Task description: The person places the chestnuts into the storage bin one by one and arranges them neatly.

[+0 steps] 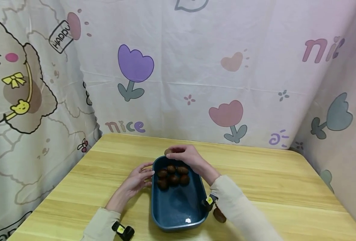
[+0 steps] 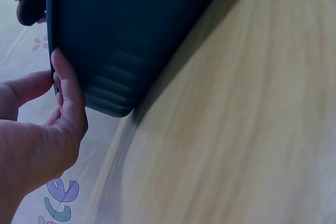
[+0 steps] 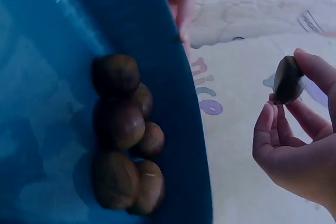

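My right hand (image 1: 190,157) pinches a brown chestnut (image 3: 289,81) between thumb and fingertips, just beyond the far rim of a dark blue rectangular bin (image 1: 178,204). Inside the bin, toward its far end, several chestnuts (image 1: 173,180) lie bunched together. At the bin's left side, my left hand (image 1: 137,180) rests its fingertips against the outer wall near the rim, its fingers loosely extended. The left wrist view shows the fingers (image 2: 71,90) of this hand along the bin's edge near a corner.
Another chestnut (image 1: 219,215) lies on the wooden table (image 1: 271,180) right of the bin, partly covered by my right sleeve (image 1: 241,204). A printed cloth (image 1: 181,67) hangs behind the table's far edge and along both sides.
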### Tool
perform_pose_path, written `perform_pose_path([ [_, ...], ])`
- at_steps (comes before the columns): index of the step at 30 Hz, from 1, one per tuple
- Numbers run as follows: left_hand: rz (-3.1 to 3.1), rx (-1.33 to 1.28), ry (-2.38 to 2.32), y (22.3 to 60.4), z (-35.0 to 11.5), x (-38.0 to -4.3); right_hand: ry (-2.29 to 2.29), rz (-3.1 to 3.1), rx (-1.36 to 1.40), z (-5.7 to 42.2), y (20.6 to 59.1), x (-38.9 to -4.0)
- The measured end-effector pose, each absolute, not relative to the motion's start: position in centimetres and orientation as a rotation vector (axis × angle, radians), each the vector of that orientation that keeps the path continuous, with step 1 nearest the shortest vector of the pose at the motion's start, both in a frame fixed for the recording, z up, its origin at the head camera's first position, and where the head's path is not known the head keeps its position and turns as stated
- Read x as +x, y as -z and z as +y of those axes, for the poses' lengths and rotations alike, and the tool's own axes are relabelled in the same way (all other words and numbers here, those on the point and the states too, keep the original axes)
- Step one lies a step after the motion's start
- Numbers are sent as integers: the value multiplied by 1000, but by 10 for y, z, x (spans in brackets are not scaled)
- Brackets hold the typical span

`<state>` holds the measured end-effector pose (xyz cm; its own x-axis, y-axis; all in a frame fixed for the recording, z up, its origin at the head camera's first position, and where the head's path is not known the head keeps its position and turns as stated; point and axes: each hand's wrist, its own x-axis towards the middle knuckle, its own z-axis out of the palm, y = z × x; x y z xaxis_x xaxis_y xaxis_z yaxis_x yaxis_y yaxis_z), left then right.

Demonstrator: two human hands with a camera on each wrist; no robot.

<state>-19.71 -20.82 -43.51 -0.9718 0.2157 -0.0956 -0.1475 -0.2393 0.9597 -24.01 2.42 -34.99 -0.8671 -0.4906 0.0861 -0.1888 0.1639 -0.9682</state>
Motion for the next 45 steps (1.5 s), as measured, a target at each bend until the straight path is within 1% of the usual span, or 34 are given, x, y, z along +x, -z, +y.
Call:
perform_pose_path([
  [9, 1782, 57, -2301, 433, -208, -196, 1747, 2220, -628, 17, 370, -244],
  [17, 1770, 80, -2292, 434, -207, -196, 1556, 2295, -678, 18, 389, -245],
  [31, 1759, 60, -2323, 435, -207, -197, 1236, 2157, -1027, 18, 407, -249],
  [45, 1766, 83, -2315, 436, -208, -197, 1085, 2160, -1092, 14, 408, -247],
])
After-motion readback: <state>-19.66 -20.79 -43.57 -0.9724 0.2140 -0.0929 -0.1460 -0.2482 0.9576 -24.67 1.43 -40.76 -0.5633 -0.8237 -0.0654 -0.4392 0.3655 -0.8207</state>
